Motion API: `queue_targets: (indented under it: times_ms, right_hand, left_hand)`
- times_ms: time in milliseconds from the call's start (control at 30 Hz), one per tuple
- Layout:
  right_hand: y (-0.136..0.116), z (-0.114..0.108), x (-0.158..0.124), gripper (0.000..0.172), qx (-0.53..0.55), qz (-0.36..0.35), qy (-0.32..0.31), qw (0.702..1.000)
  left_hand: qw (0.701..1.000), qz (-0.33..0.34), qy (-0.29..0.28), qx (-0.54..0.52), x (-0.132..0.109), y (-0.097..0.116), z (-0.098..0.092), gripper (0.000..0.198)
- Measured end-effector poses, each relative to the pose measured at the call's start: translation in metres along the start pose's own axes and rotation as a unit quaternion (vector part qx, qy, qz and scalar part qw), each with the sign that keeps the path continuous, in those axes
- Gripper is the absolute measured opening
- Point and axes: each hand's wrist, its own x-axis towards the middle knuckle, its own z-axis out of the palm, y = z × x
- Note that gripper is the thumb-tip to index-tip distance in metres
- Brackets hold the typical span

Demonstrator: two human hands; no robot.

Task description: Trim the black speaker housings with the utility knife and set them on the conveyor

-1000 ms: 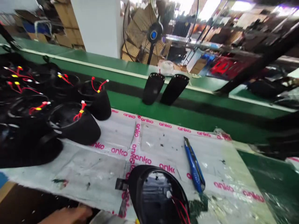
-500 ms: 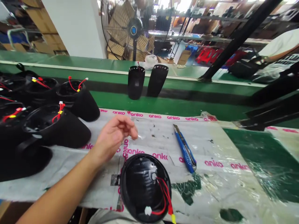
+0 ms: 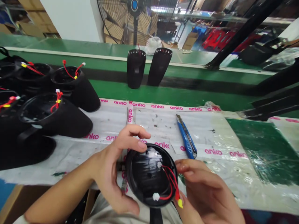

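A black cup-shaped housing (image 3: pixel 144 183) with an oval open top is in front of me at the table's near edge, a black handle pointing down toward my lap. Inside it, red wires (image 3: pixel 171 177) run from white connectors and hang over the right rim, ending in a yellow tip. My left hand (image 3: pixel 116 168) curves round the housing's left side, with fingertips at the far rim and thumb low at the near side. Against the right rim, my right hand (image 3: pixel 205 189) has its fingers curled, the thumb near the wires. Behind it lies a blue utility knife (image 3: pixel 186 137), blade end pointing away.
Several similar black housings (image 3: pixel 58 116) with red wires crowd the left. Two upright black shells (image 3: pixel 136 68) stand farther back on the green surface. Plastic sheeting printed "anko" covers the table (image 3: pixel 154 124). A black post (image 3: pixel 240 34) rises at the right; a fan (image 3: pixel 134 6) is behind.
My left hand has come down and closed round the housing. My right hand has come into view at its right side. The housing sits slightly higher and farther right; the view has tilted down.
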Motion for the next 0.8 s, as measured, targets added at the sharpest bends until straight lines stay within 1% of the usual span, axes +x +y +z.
queue_targets:
  times_ms: [33,100,167,233,333,433,533,600,700,767,800]
  right_hand:
    - [0.002,0.000,0.002,0.030,0.011,-0.015,-0.005,1.000]
    - [0.006,-0.001,0.006,0.031,0.034,-0.035,0.004,0.999]
    - [0.010,-0.001,0.008,0.033,0.052,-0.039,0.007,0.998]
    - [0.012,0.000,0.008,0.034,0.066,-0.030,0.012,0.997]
    - [0.014,0.001,0.004,0.033,0.077,-0.011,0.015,0.997]
    - [0.012,0.009,-0.003,0.030,0.087,0.013,0.022,0.996]
    - [0.008,0.021,-0.005,0.025,0.105,0.060,0.084,0.989]
    - [0.008,0.027,0.001,0.025,0.121,0.092,0.109,0.982]
    - [0.015,0.030,0.020,0.029,0.149,0.103,0.082,0.980]
    - [0.022,0.030,0.035,0.032,0.159,0.093,0.061,0.981]
    - [0.024,0.030,0.042,0.033,0.160,0.088,0.054,0.982]
  left_hand:
    - [1.000,0.011,-0.004,-0.006,0.000,-0.004,0.000,0.105]
    - [0.999,0.033,0.000,-0.025,0.000,-0.012,0.002,0.120]
    - [0.998,0.043,0.001,-0.045,0.000,-0.017,0.004,0.134]
    - [0.997,0.039,0.006,-0.071,-0.001,-0.018,0.007,0.139]
    - [0.994,0.028,0.019,-0.106,-0.002,-0.017,0.010,0.128]
    - [0.992,0.020,0.033,-0.124,-0.003,-0.015,0.013,0.121]
    - [0.989,0.010,0.049,-0.140,-0.001,-0.013,0.016,0.117]
    - [0.985,-0.015,0.077,-0.156,0.002,-0.013,0.017,0.106]
    - [0.968,-0.087,0.139,-0.191,0.010,-0.017,0.016,0.083]
    - [0.955,-0.125,0.169,-0.208,0.014,-0.022,0.015,0.075]
    - [0.951,-0.136,0.179,-0.212,0.015,-0.024,0.014,0.074]
